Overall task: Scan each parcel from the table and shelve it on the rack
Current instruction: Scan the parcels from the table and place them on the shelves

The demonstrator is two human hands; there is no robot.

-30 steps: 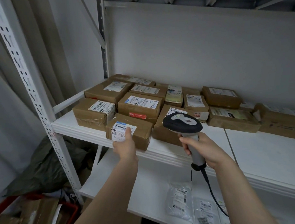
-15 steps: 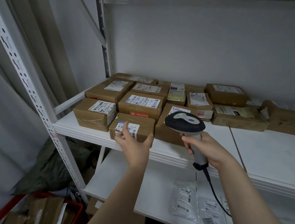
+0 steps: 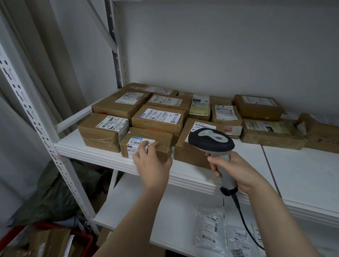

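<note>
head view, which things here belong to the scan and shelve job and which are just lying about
Job: small brown cardboard parcel touched by the left hand; grey-and-black handheld scanner in the right hand; white metal rack.
Lying about: dark green plastic sack; red plastic crate on the floor.

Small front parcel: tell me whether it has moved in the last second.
Yes. The small front parcel slid back from the shelf edge, toward the wall.

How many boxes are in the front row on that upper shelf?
3: left box at the left end; small box under the left hand's fingers; right box behind the scanner. None seems hidden.
</note>
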